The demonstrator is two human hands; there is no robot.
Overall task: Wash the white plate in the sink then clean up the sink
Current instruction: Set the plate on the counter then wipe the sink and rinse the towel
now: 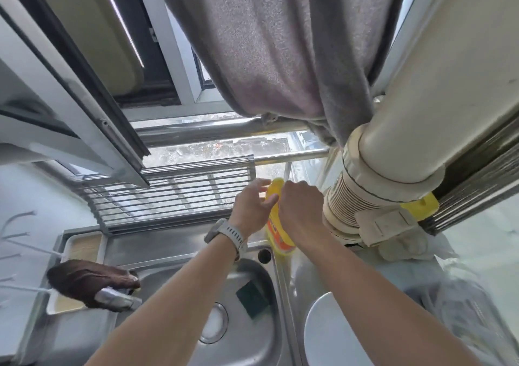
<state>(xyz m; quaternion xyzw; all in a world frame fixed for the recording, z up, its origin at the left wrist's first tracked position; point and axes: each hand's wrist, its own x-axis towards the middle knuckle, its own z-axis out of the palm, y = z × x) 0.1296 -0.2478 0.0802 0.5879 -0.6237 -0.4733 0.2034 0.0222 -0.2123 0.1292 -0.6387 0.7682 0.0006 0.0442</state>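
- At the far left, a brown cloth (pixel 84 281) is draped over the sink edge, partly on a pale tray (pixel 81 246); what looks like the tap (pixel 118 299) pokes out beneath it.
- The steel sink (pixel 174 253) is seen left of centre. In its basin lie a dark green sponge (pixel 252 298) against the right wall and the round drain (pixel 214 323); no plate is in the basin.
- The left hand (pixel 251 211), a watch (pixel 227 235) on its wrist, is held with fingers spread and relaxed; the fingertips are just beside the upper part of the yellow detergent bottle (pixel 276 219), and contact cannot be told.
- The bottle stands upright on the ledge behind the sink, its long axis vertical, between both hands.
- The right hand (pixel 302 208) is curled at the bottle's top, apparently gripping near the cap; its fingers are hidden behind the knuckles.
- Judgement: the bottle seems about to be opened or lifted for soap. The sponge lies below and nearer the left hand.
- The white plate (pixel 331 334) rests on the counter right of the basin, near the right forearm, so the right arm is nearer to it.
- A ribbed pipe (pixel 345 205) stands just right of the bottle.
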